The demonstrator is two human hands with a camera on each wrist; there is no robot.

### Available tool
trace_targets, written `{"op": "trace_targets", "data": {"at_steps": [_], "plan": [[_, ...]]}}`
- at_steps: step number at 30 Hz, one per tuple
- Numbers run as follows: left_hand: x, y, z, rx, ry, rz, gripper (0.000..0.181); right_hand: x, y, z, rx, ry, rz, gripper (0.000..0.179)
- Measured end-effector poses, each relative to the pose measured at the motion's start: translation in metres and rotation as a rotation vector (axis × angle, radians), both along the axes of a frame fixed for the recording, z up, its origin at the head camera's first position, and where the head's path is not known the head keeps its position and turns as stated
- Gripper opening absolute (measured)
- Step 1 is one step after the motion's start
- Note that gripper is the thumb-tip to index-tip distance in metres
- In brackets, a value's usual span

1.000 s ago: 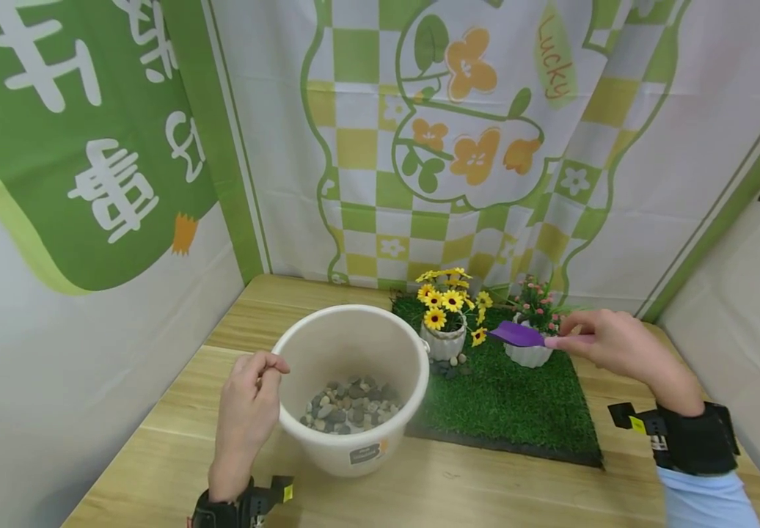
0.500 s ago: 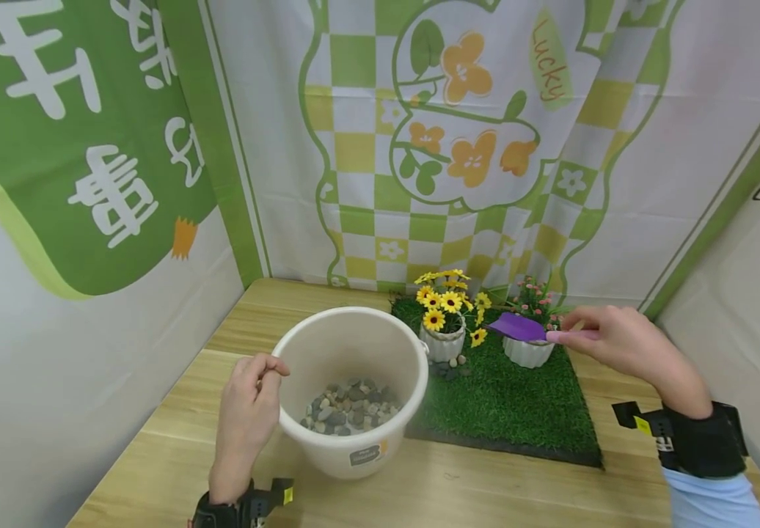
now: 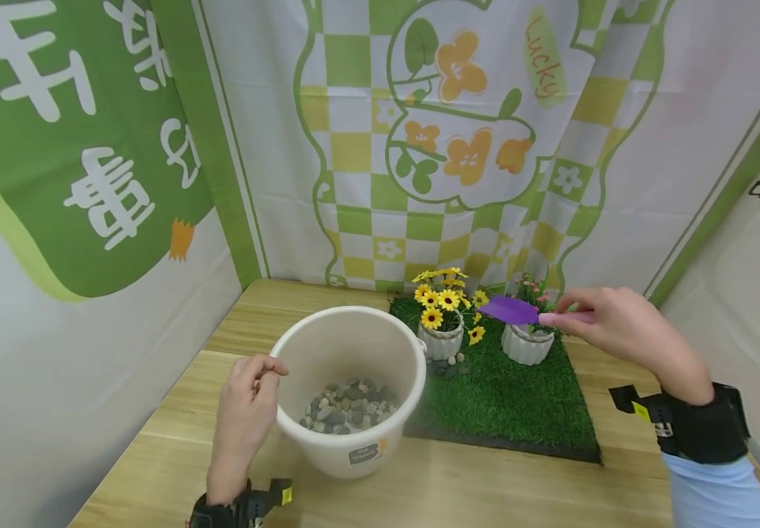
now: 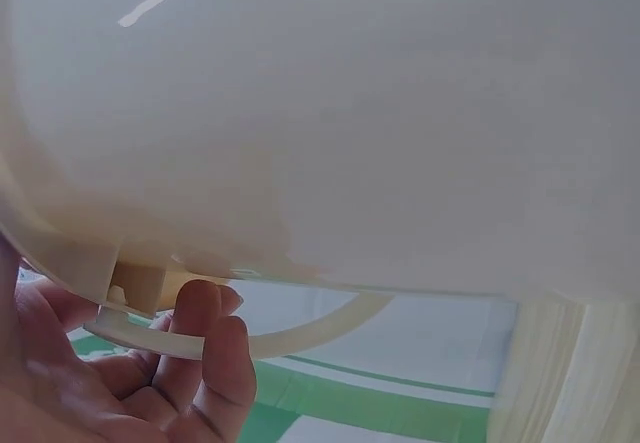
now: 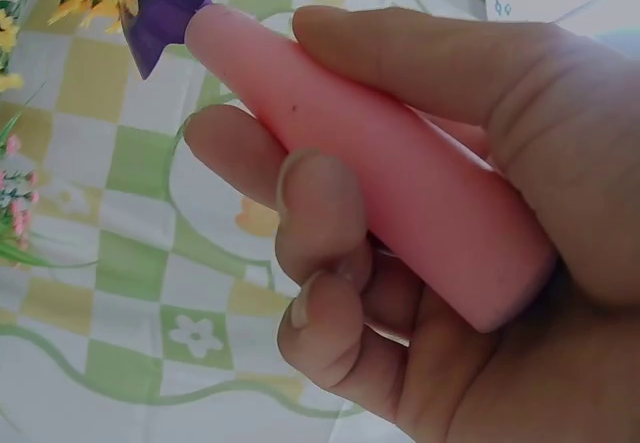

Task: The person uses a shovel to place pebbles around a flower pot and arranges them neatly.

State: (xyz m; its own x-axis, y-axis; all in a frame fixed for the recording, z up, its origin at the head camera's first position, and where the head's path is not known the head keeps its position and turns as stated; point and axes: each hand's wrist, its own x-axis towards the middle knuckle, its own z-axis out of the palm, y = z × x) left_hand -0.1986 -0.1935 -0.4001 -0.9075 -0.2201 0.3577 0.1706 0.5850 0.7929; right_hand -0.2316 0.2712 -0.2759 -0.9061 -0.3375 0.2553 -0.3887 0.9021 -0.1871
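Observation:
My left hand holds the left rim of a cream plastic bucket. Close up in the left wrist view, its fingers curl by the bucket's bail handle, just under the rim. Grey and tan pebbles lie on the bucket's bottom. In my right hand is a small garden trowel with a purple blade. The right wrist view shows thumb and fingers wrapped around its pink handle. The blade points left, raised over the turf, and overlaps the pink-flowered plant.
On a square of artificial turf stand a white pot of yellow flowers and another white pot with pink blooms. A few stones lie beside the first pot. Printed curtains enclose the wooden table.
The right hand has lifted the trowel a little, its blade now higher in front of the pink-flowered plant. My left hand and the bucket have stayed in place.

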Motion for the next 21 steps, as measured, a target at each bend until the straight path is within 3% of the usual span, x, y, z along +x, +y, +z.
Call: {"op": "trace_targets", "data": {"at_steps": [14, 21], "plan": [[-0.001, 0.0, -0.002, 0.005, 0.004, 0.024, 0.022, 0.001, -0.02, 0.019, 0.032, 0.057, 0.08, 0.021], [-0.002, 0.001, -0.003, 0.011, 0.009, 0.024, 0.022, 0.003, -0.025, 0.026, 0.055, 0.07, 0.078, 0.021]]}}
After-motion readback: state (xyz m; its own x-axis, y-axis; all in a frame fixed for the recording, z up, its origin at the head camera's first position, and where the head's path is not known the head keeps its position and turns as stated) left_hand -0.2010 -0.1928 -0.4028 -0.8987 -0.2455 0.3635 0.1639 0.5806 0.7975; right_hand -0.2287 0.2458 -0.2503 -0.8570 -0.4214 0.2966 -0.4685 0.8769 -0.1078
